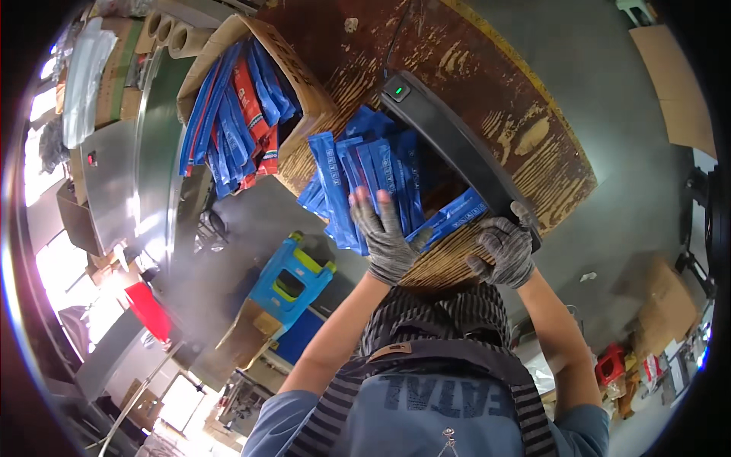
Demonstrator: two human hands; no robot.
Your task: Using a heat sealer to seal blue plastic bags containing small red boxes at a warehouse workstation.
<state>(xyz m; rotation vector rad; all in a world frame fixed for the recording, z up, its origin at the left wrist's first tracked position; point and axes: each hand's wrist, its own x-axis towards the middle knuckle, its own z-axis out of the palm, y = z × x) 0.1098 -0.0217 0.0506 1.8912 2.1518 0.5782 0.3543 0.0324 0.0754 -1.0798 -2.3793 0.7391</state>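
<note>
Several slim blue packets point(331, 175) lie in an overlapping pile on the worn wooden table. My left hand point(388, 240), in a grey glove with bare fingertips, rests on the near side of this pile, fingers spread. Its thumb reaches toward a single blue packet point(454, 216) lying slantwise, whose right end meets a long black heat sealer point(457, 141) with a green-lit switch. At the sealer's near end is my gloved right hand point(502, 247), fingers bent and closed against it. The hand hides part of that end.
A cardboard box point(293, 65) packed with blue and red packets stands left of the pile. The brown table point(525, 91) has a curved, yellow-marked edge. A blue and green plastic stool point(289, 282) is on the floor to the left. Cardboard rolls point(186, 39) lie far left.
</note>
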